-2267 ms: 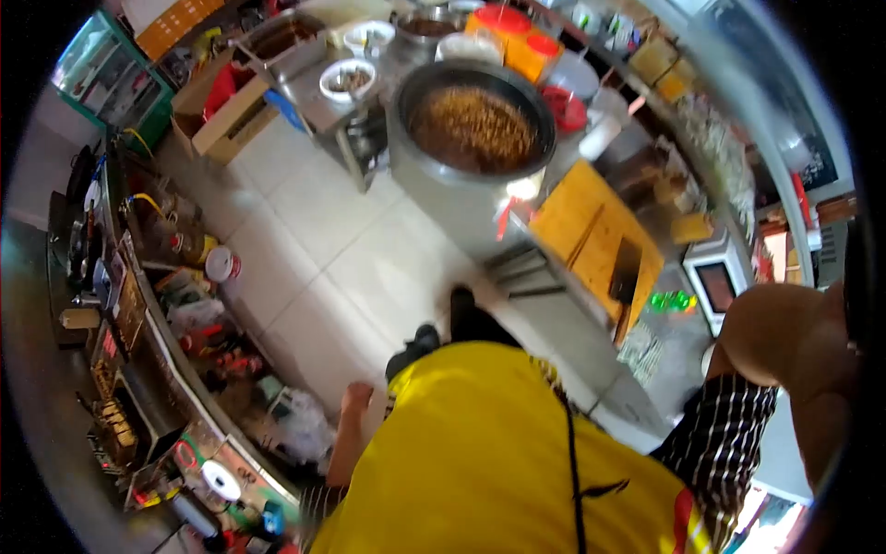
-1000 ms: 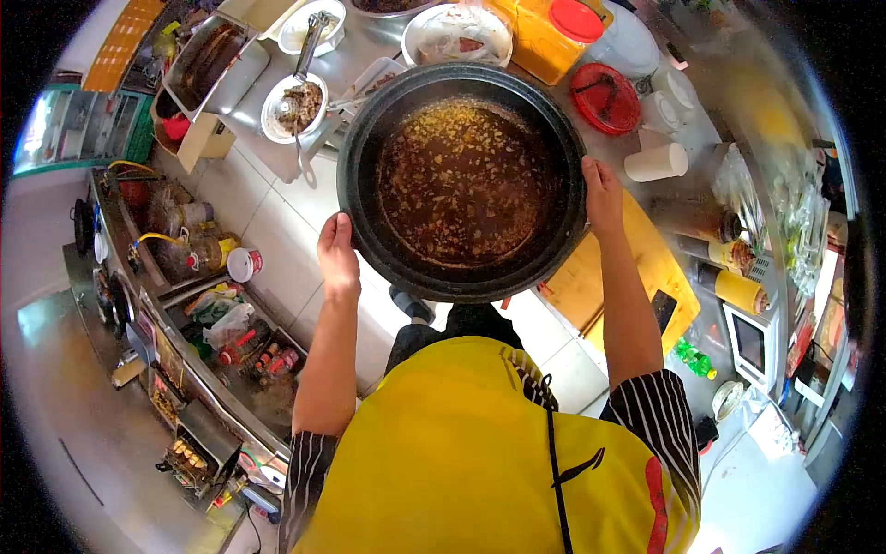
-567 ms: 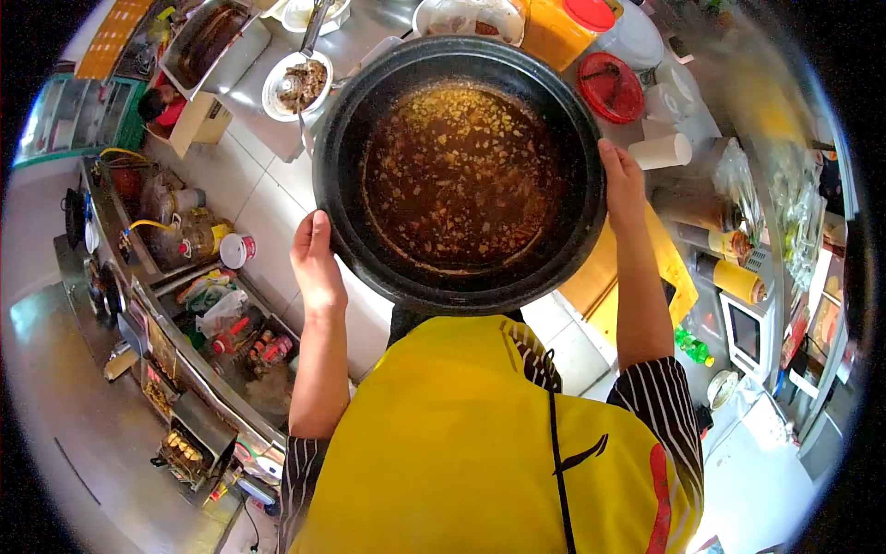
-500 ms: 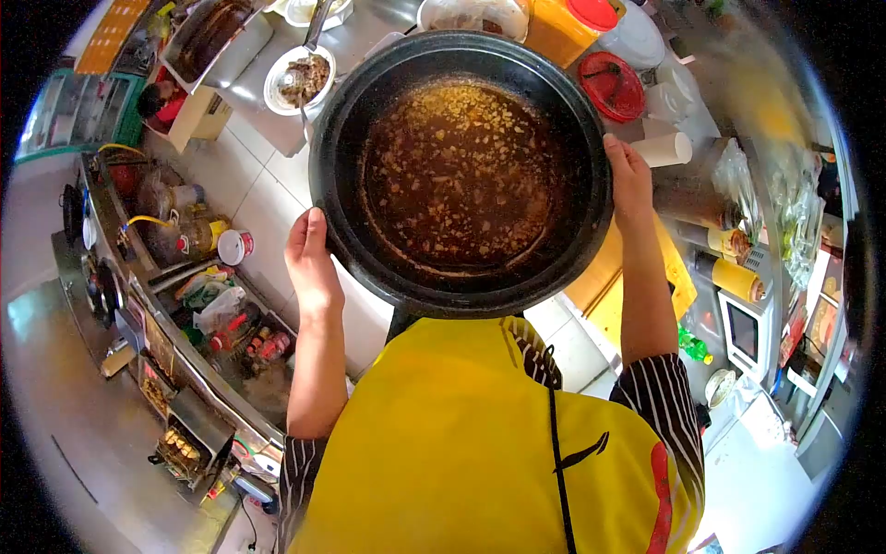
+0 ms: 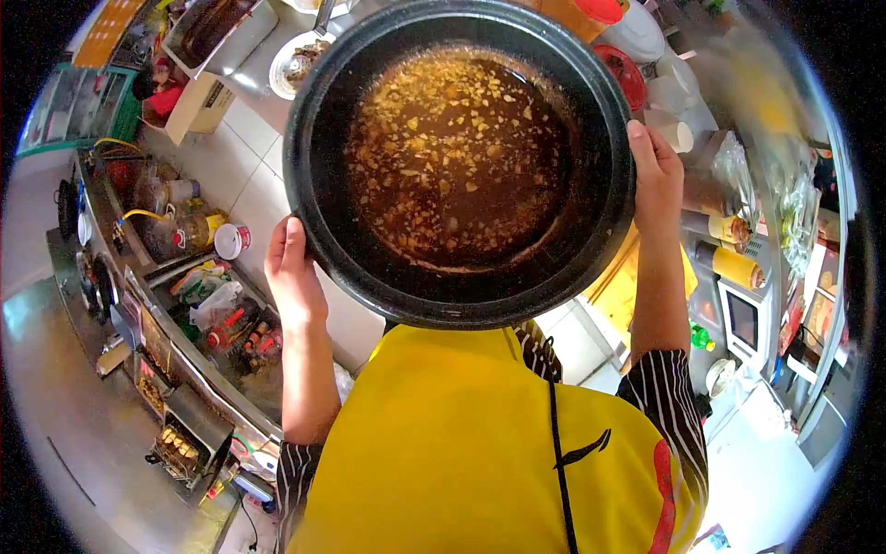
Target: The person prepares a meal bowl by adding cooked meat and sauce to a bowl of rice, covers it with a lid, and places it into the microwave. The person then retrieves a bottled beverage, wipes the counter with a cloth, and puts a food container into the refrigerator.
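A wide black basin (image 5: 461, 300) is held up in front of my chest, tilted so its inside faces the camera. Dark brown liquid with many pale chopped bits (image 5: 452, 166) covers its bottom. My left hand (image 5: 293, 268) grips the rim at the lower left, thumb on top and the other fingers partly out of sight beneath. On the right side, my right hand (image 5: 657, 171) clasps the rim the same way. Below the basin is the yellow apron (image 5: 443, 443) that I wear.
Behind the basin, a white bowl (image 5: 284, 72) of dark food stands on a metal counter, near a red lid (image 5: 623, 76). To the left runs a counter with bottles and bags (image 5: 221, 309). A microwave (image 5: 741, 323) stands at right. Another person (image 5: 166, 97) is partly visible at upper left.
The basin has come up closer to the camera and looks larger, hiding more of the counter behind it. Both hands have moved with it and keep their grip on the rim.
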The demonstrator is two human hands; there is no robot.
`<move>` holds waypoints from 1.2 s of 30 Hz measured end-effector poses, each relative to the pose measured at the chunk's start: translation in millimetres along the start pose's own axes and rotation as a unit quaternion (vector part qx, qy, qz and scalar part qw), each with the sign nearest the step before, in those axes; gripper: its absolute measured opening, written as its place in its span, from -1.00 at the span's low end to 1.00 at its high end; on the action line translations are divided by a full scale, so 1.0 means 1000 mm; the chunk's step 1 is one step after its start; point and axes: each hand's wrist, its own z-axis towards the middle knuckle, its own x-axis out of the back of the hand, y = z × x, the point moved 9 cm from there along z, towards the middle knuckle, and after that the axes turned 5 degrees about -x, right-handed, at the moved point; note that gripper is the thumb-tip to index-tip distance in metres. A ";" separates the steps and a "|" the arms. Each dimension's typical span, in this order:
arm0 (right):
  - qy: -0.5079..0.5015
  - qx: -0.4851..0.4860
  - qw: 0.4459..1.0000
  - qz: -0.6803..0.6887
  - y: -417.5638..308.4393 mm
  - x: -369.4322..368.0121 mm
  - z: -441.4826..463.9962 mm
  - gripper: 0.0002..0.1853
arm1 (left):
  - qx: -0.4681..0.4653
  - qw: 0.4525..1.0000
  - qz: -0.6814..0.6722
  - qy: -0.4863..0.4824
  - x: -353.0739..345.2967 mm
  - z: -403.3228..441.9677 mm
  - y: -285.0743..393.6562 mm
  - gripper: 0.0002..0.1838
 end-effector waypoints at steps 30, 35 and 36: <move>-0.008 -0.036 0.999 -0.018 -0.013 -0.014 -0.017 -0.59 | 0.007 0.998 -0.003 0.067 0.038 -0.018 0.043 -0.70; -0.022 -0.006 1.000 -0.006 -0.028 -0.012 -0.023 -0.62 | -0.001 0.999 0.014 0.038 0.030 -0.014 0.038 -0.69; -0.019 0.003 1.000 -0.007 -0.029 -0.011 -0.023 -0.63 | -0.005 0.999 0.015 0.038 0.029 -0.014 0.038 -0.68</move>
